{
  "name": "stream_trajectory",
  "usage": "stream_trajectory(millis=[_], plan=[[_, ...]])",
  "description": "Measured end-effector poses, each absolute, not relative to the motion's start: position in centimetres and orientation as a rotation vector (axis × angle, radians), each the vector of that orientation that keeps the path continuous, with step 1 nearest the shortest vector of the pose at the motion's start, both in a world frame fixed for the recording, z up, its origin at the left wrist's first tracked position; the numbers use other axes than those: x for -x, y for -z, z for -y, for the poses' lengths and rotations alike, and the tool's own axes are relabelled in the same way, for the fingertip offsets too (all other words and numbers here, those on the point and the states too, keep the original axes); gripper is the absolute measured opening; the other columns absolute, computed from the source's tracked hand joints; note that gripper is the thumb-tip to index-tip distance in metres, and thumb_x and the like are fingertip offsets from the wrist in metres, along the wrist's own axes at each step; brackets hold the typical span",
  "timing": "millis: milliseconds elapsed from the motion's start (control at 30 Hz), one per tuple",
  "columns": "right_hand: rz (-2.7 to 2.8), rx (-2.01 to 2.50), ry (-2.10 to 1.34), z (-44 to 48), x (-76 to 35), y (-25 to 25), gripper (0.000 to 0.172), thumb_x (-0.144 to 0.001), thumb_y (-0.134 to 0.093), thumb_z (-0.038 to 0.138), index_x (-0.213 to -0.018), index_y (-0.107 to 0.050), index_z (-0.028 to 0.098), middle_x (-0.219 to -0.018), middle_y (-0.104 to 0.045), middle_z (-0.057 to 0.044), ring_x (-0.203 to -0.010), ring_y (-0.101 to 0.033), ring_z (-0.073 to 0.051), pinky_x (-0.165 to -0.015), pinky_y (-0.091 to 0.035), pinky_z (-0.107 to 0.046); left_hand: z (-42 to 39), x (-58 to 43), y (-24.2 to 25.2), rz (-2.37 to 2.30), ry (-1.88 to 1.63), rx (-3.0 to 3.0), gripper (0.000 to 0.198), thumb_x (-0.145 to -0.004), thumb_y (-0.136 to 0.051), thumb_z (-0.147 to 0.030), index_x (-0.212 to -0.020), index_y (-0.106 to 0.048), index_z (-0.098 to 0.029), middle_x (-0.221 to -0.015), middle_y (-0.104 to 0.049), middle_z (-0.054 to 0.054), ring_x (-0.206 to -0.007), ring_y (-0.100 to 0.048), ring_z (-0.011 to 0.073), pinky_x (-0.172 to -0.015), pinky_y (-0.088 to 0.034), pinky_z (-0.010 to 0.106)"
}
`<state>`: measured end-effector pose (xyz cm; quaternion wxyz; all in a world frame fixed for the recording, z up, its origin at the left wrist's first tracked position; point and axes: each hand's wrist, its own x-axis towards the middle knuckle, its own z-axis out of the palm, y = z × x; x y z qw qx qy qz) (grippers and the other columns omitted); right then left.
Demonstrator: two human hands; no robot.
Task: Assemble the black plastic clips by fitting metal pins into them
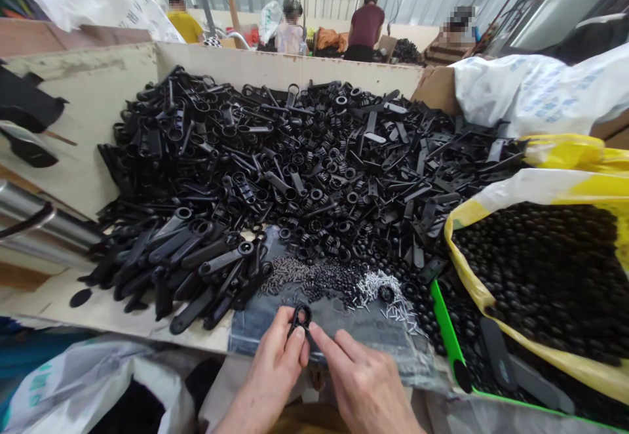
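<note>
Left of the black clip (295,322), long black handles (216,263) lay on the desk (98,299). The left hand (272,362) held the clip tight between finger and thumb. The right hand (366,381) was open a little and held nothing, with one finger just beside the clip. Right of the clip lay tiny silver pins (378,286), then a yellow bag (464,250) of black balls.

No lettering could be read: the blue printing on the white woven sack (523,90) at the right and the green printing on the plastic bag (39,381) at the lower left were too creased and blurred.
</note>
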<state>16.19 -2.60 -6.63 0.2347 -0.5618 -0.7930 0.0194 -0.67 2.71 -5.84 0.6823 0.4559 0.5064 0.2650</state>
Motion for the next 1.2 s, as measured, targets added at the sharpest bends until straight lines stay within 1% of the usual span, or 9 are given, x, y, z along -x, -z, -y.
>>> stream_trajectory(millis=[133, 400, 567, 700, 833, 933, 1033, 1133, 1200], plan=[[2.316, 1.526, -0.006, 1.9, -16.3, 5.0, 0.058, -0.075, -0.054, -0.004, -0.13, -0.064, 0.011, -0.083, -0.072, -0.003, -0.058, -0.068, -0.015, -0.046, -0.042, -0.027, -2.8, 0.6, 6.4, -1.195, -0.615, -1.075, 0.038, -0.089, -0.059, -0.061, -0.099, -0.053, -0.024, -0.069, -0.049, -0.006, -0.063, -0.043, 0.0138, -0.055, -0.033, 0.024], [2.584, 1.525, -0.199, -0.3, -17.2, 1.7, 0.032, -0.084, -0.064, 0.005, -0.113, -0.066, 0.017, -0.078, -0.073, -0.001, -0.057, -0.068, -0.02, -0.045, -0.034, -0.033, -2.8, 0.5, 6.1, -1.238, -0.653, -1.113, 0.02, -0.088, -0.067, -0.042, -0.091, -0.058, -0.025, -0.062, -0.053, -0.005, -0.059, -0.046, 0.0163, -0.057, -0.034, 0.026], [2.694, 1.482, -0.066, -0.4, -16.1, 1.5, 0.026, -0.082, -0.062, 0.001, -0.104, -0.065, 0.014, -0.075, -0.072, -0.004, -0.051, -0.062, -0.019, -0.041, -0.027, -0.034, -3.1, 0.3, 5.3, -1.344, -0.671, -1.309, 0.011, -0.088, -0.061, -0.035, -0.088, -0.058, -0.025, -0.077, -0.065, 0.001, -0.071, -0.058, 0.022, -0.068, -0.042, 0.031], [2.703, 1.552, 0.014, 0.0, -15.2, 1.6, 0.025, -0.079, -0.063, 0.002, -0.102, -0.062, 0.013, -0.075, -0.07, -0.007, -0.051, -0.061, -0.021, -0.039, -0.032, -0.033, -3.4, 0.2, 5.0, -1.335, -0.621, -1.329, 0.012, -0.088, -0.056, -0.038, -0.087, -0.057, -0.025, -0.079, -0.067, 0.002, -0.081, -0.064, 0.0255, -0.074, -0.046, 0.032], [2.74, 1.509, -0.011, 0.0, -15.1, 0.7, 0.016, -0.084, -0.065, 0.006, -0.094, -0.059, 0.016, -0.071, -0.066, -0.003, -0.048, -0.058, -0.02, -0.035, -0.035, -0.032, -2.9, -0.1, 5.6, -1.325, -0.695, -1.304, 0.018, -0.085, -0.063, -0.043, -0.086, -0.058, -0.026, -0.073, -0.068, 0.0, -0.074, -0.064, 0.0241, -0.07, -0.046, 0.03], [2.691, 1.495, 0.021, 0.3, -14.8, 0.8, 0.01, -0.089, -0.064, 0.012, -0.097, -0.06, 0.014, -0.073, -0.066, -0.004, -0.05, -0.06, -0.021, -0.035, -0.039, -0.032, -2.7, 0.2, 5.9, -1.343, -0.789, -1.296, 0.023, -0.082, -0.067, -0.048, -0.09, -0.062, -0.027, -0.079, -0.073, 0.001, -0.076, -0.067, 0.0253, -0.071, -0.048, 0.03], [2.619, 1.541, -0.012, 1.9, -14.7, 1.7, 0.003, -0.091, -0.063, 0.018, -0.093, -0.061, 0.017, -0.069, -0.068, -0.004, -0.045, -0.058, -0.02, -0.033, -0.036, -0.031, -3.5, 1.5, 5.3, -1.475, -0.772, -1.452, 0.025, -0.078, -0.07, -0.047, -0.095, -0.066, -0.03, -0.08, -0.074, 0.002, -0.074, -0.067, 0.0283, -0.068, -0.046, 0.032], [2.455, 1.558, -0.131, 3.4, -16.9, 1.5, 0.006, -0.089, -0.062, 0.017, -0.09, -0.06, 0.022, -0.067, -0.071, 0.002, -0.043, -0.059, -0.017, -0.036, -0.035, -0.028, -4.3, 2.4, 4.0, -1.662, -0.721, -1.501, 0.035, -0.067, -0.077, -0.045, -0.098, -0.067, -0.031, -0.07, -0.07, 0.001, -0.069, -0.063, 0.0287, -0.063, -0.042, 0.032], [2.209, 1.626, -0.238, 3.2, -20.3, 0.2, 0.021, -0.092, -0.056, 0.015, -0.111, -0.061, 0.023, -0.083, -0.076, 0.001, -0.063, -0.071, -0.017, -0.051, -0.047, -0.025, -4.3, 1.9, 2.8, -1.506, -0.79, -1.324, 0.037, -0.068, -0.078, -0.047, -0.098, -0.067, -0.03, -0.073, -0.069, 0.0, -0.07, -0.062, 0.0251, -0.062, -0.044, 0.029]])
